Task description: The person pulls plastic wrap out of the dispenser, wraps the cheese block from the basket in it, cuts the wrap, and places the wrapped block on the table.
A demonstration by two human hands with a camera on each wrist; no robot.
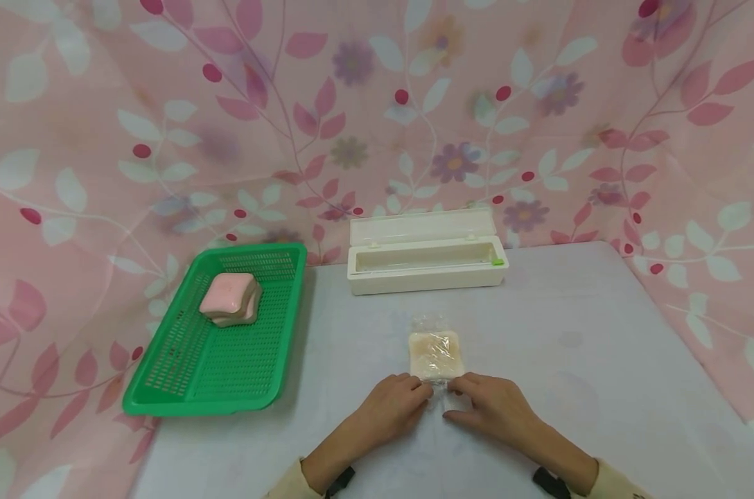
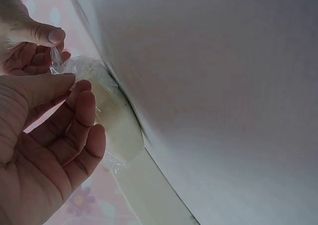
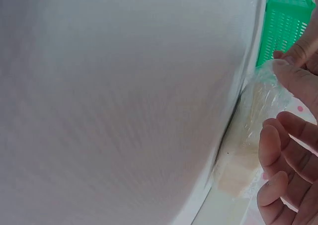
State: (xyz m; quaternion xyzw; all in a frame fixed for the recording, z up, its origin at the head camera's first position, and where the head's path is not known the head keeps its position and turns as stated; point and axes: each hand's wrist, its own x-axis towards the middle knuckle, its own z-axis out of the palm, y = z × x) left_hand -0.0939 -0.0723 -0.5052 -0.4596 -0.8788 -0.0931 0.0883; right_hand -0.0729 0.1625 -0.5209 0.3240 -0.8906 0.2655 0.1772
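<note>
A cream, soap-like square bar (image 1: 435, 354) lies on the white-covered table, wrapped in clear plastic film (image 1: 432, 322) that sticks out crumpled at its far and near ends. At the near end my left hand (image 1: 397, 405) pinches the loose film between thumb and index finger; its other fingers (image 2: 92, 145) are bent beside the bar. Opposite it, my right hand (image 1: 495, 409) has its thumb (image 3: 298, 81) at the film's edge, apart from the index finger. The remaining right fingers are loosely curved near the bar's side.
Behind the bar stands a long white film dispenser box (image 1: 427, 281) with its lid raised and a green slider (image 1: 498, 262) at the right. To the left, a green basket (image 1: 292, 326) holds stacked pink soap-like bars (image 1: 230, 294). A flowered pink curtain (image 1: 377, 138) hangs behind.
</note>
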